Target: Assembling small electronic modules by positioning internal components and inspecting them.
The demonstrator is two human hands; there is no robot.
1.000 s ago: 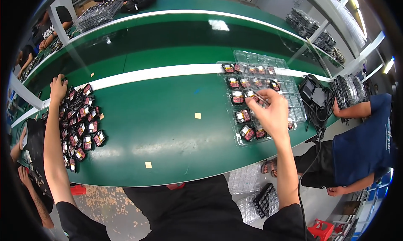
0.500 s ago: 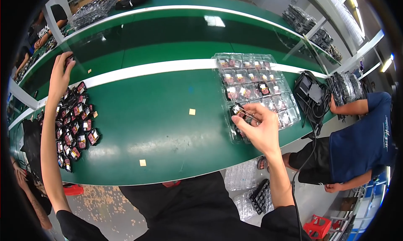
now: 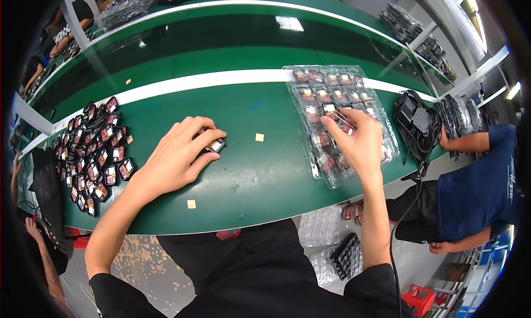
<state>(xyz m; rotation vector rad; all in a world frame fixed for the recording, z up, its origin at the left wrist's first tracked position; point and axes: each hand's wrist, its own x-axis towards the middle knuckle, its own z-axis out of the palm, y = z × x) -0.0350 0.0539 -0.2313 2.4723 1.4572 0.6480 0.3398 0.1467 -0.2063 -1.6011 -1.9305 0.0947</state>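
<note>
My left hand (image 3: 178, 158) is over the middle of the green table, thumb and fingers closed round a small black part (image 3: 217, 145) with a pale face. In my right hand (image 3: 360, 143) is a pair of metal tweezers (image 3: 344, 119), their tips at a black part with a white and yellow label (image 3: 329, 109) in the clear plastic tray (image 3: 391, 135). Several of the tray's pockets hold similar labelled parts, some hidden by my right hand. A heap of black parts with pink, white and yellow faces (image 3: 99, 154) lies at the table's left end.
Small yellowish squares (image 3: 259, 137) lie on the green table (image 3: 249, 190). A black device with coiled cable (image 3: 415, 124) sits right of the tray. A clear panel with a white rail (image 3: 210, 80) runs behind. A person in blue (image 3: 467, 174) stands at the right; clear trays (image 3: 321, 226) lie below.
My left hand has come from the far left to the middle of the table with a black part. My right hand and the tweezers have moved farther up the tray.
</note>
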